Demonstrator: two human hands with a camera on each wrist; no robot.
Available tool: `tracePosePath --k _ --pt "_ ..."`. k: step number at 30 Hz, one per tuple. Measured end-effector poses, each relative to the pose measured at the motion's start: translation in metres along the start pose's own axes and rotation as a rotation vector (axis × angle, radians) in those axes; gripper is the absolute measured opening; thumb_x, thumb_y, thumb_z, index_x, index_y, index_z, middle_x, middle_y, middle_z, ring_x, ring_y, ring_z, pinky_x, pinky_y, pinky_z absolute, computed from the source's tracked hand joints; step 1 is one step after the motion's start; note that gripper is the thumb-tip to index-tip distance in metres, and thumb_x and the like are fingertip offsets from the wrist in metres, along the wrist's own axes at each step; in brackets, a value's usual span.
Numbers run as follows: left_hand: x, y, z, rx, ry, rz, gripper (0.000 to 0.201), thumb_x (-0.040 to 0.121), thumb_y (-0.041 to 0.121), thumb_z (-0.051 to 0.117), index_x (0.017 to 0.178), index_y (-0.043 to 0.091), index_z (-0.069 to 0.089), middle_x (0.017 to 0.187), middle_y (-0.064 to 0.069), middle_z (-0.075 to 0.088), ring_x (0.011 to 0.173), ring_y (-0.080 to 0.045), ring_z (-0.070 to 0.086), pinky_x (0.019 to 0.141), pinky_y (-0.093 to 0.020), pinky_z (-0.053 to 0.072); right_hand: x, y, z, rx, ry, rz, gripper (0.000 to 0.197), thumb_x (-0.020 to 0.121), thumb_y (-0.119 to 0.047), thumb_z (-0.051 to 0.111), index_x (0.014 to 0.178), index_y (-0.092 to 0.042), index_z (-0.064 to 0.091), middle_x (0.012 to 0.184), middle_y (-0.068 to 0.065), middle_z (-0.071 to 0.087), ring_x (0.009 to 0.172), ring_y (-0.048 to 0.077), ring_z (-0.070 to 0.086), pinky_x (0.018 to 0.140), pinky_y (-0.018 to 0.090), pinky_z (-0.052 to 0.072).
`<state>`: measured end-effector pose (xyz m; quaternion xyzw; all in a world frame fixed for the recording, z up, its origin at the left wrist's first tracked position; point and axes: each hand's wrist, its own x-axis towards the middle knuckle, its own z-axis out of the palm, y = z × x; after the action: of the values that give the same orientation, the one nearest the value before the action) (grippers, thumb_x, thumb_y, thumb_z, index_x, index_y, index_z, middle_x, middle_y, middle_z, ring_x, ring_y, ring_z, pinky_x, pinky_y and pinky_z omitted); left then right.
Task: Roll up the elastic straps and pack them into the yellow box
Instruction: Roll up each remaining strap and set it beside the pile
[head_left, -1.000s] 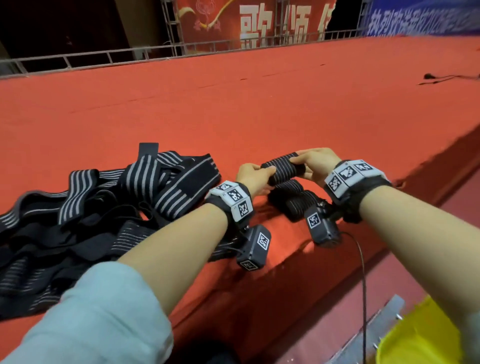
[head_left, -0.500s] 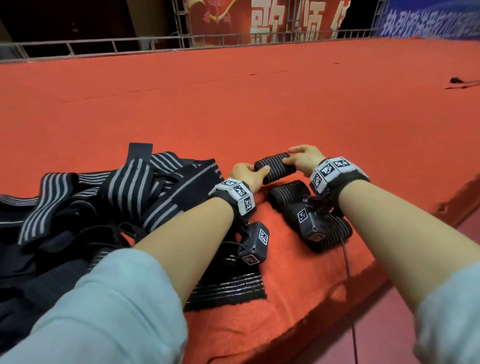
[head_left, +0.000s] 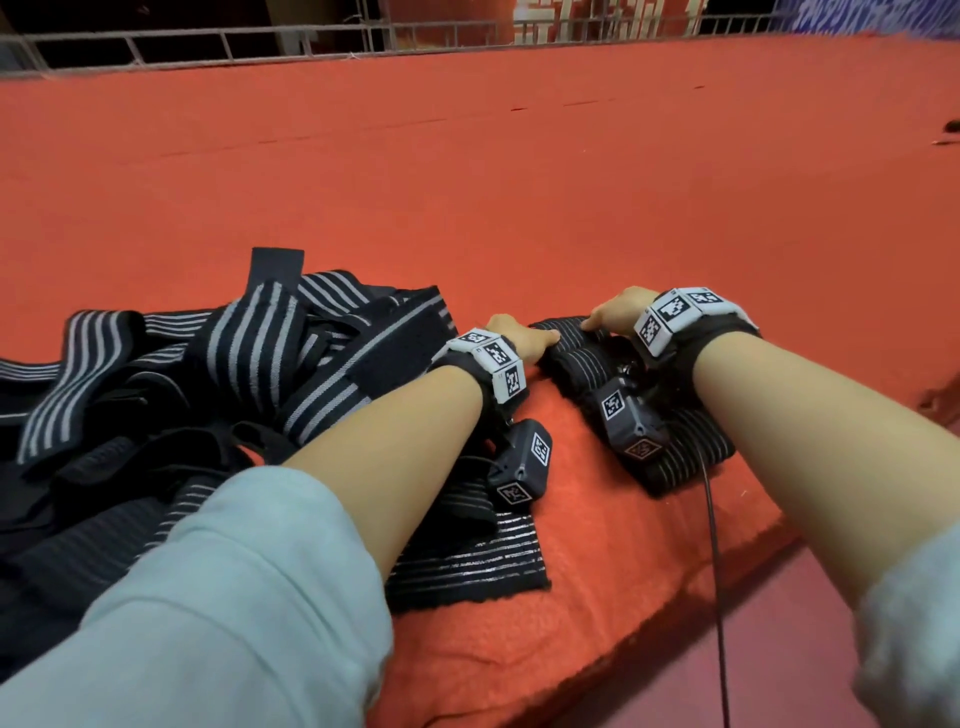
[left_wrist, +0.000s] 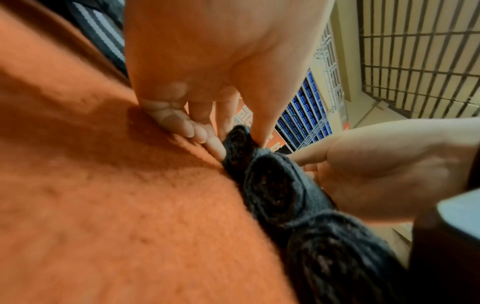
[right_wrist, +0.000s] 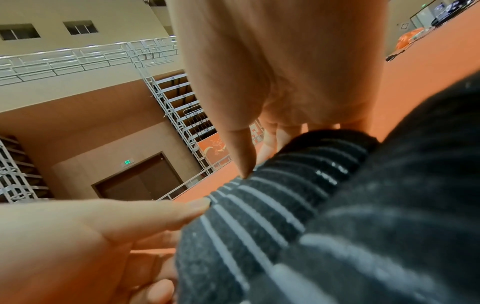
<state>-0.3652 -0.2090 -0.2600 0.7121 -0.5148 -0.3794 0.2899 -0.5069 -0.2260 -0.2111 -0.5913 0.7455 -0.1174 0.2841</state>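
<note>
A rolled black strap with grey stripes (head_left: 563, 332) lies on the red carpet (head_left: 519, 208) at the far end of a row of rolled straps (head_left: 680, 462). My left hand (head_left: 543, 340) pinches its left end between thumb and fingers, seen close in the left wrist view (left_wrist: 240, 148). My right hand (head_left: 597, 322) holds its right part, thumb on top and fingers behind it (right_wrist: 265, 156). A heap of unrolled striped straps (head_left: 208, 389) lies to the left. The yellow box is out of view.
One flat strap (head_left: 467, 561) lies under my left forearm near the carpeted platform's front edge (head_left: 649, 639). A black cable (head_left: 714, 545) hangs from my right wrist camera over that edge. A metal railing (head_left: 260, 41) runs along the far side.
Both hands have lowered the rolled strap onto the carpet behind the other rolls. The view has shifted, and the yellow box has dropped out of sight.
</note>
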Motion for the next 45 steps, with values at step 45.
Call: tracePosePath --k 45 --pt "-0.295 -0.159 -0.239 0.387 0.252 0.65 0.019 0.083 0.008 0.06 0.097 0.013 0.072 0.096 0.0 0.072 0.091 -0.015 0.064 0.088 -0.027 0.047 -0.259 -0.088 0.144 -0.096 0.022 -0.264 0.038 0.075 -0.01 0.074 0.113 -0.016 0.069 0.115 0.008 0.067 0.109 0.025 0.062 0.094 0.03 0.047"
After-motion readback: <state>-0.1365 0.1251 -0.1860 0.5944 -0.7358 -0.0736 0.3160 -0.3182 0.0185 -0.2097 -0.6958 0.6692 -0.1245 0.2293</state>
